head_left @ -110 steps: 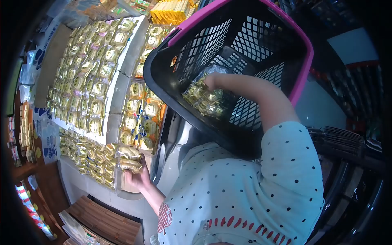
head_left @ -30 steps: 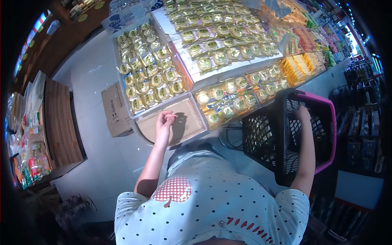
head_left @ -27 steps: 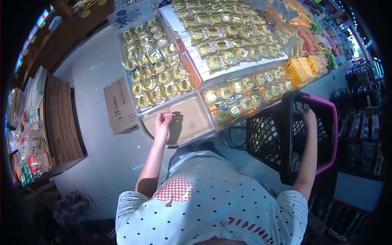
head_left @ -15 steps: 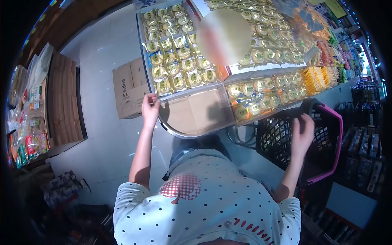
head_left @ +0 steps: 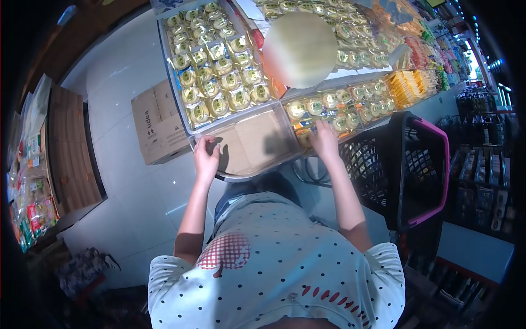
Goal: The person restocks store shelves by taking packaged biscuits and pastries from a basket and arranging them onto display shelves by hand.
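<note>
My left hand [head_left: 207,155], fingers apart and holding nothing, is at the left edge of a cardboard-lined tray section [head_left: 249,140]. Over the near corner of the right-hand section of wrapped round pastries [head_left: 330,100] is my right hand [head_left: 324,138], its fingers spread at the packets. Whether it touches one is not clear. Rows of gold-wrapped pastries [head_left: 223,66] fill the section beyond my left hand. A black basket with a pink rim [head_left: 445,170] stands to the right of my right forearm.
A cardboard box [head_left: 156,123] sits on the floor left of the display. Yellow packets [head_left: 404,88] lie farther right. At the far left stands a brown wooden unit [head_left: 71,153] beside bagged goods. Dark shelves [head_left: 482,186] line the right side. A blurred disc covers part of the display.
My right hand has moved left from the basket to the pastries. My left hand stays by the tray edge. The display has shifted left in view.
</note>
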`<state>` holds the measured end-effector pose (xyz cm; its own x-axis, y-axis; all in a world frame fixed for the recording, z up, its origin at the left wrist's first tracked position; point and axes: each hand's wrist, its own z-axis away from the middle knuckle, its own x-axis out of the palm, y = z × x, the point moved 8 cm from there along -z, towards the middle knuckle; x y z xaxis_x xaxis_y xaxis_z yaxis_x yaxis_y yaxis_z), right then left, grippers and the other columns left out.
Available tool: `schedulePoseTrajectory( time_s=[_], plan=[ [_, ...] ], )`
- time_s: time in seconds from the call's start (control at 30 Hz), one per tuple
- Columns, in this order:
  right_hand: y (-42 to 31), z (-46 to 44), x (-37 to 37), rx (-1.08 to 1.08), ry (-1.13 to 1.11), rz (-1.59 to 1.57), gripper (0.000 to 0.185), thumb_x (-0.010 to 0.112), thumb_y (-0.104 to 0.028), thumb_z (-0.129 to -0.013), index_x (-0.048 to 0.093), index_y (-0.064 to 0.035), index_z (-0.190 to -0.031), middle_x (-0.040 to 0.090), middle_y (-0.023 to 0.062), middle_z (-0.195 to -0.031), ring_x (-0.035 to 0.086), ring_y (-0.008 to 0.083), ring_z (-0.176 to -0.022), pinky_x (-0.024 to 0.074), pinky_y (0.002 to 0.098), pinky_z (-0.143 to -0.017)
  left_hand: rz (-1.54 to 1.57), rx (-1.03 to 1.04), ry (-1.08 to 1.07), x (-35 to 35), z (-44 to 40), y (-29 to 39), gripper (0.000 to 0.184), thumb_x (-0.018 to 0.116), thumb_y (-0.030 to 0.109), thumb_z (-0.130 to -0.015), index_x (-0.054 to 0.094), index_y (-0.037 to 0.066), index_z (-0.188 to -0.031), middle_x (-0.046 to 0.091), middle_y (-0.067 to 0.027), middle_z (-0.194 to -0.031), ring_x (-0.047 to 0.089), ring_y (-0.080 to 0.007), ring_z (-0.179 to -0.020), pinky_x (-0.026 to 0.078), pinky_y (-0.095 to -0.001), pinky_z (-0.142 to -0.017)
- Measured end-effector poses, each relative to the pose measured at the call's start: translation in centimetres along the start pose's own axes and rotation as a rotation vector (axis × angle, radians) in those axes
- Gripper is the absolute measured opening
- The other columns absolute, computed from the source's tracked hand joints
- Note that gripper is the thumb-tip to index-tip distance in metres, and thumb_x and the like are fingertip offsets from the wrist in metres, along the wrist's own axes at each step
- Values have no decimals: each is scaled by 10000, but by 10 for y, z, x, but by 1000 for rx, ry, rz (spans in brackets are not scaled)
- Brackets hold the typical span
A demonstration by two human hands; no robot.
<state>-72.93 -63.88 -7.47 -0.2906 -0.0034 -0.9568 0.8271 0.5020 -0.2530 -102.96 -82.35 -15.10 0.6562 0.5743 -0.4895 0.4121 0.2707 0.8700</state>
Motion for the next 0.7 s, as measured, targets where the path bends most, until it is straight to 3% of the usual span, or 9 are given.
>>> schedulePoseTrajectory(
  time_s=[0.1,0.23,0.3,0.53,0.7],
  plan=[
    [-4,-22,15,7,0,6,362,629,-178,-732,545,2,-1034,560,185,-982,530,347,-953,424,443,-812,173,-59,7,0,11,-12,225,614,15,-742,545,41,-954,598,-57,-902,533,-145,-796,437,-281,-739],
    [-13,-46,35,65,24,1,444,640,-289,-718,527,-11,-1046,525,193,-1017,498,334,-993,384,462,-845,116,-119,-20,-7,26,-3,219,604,14,-737,546,36,-947,603,-63,-871,542,-149,-790,440,-283,-749],
    [-16,-52,46,121,-43,181,461,628,-296,-709,500,-6,-1043,527,208,-1031,495,336,-1021,389,462,-846,123,-131,-29,-9,32,-1,215,599,14,-736,548,35,-944,609,-68,-876,550,-156,-796,445,-291,-755],
    [-13,-59,63,145,-43,214,466,662,-292,-675,472,-31,-1012,564,188,-943,528,327,-961,388,482,-816,158,-162,-45,-6,38,6,211,597,17,-749,550,35,-954,615,-62,-890,569,-150,-809,453,-285,-751],
    [-10,-52,41,195,-3,69,484,670,-308,-681,473,-32,-1026,581,188,-892,549,332,-915,381,493,-805,245,-179,-107,7,33,27,198,593,21,-771,548,36,-964,605,-44,-876,562,-124,-806,455,-267,-740]
  ],
)
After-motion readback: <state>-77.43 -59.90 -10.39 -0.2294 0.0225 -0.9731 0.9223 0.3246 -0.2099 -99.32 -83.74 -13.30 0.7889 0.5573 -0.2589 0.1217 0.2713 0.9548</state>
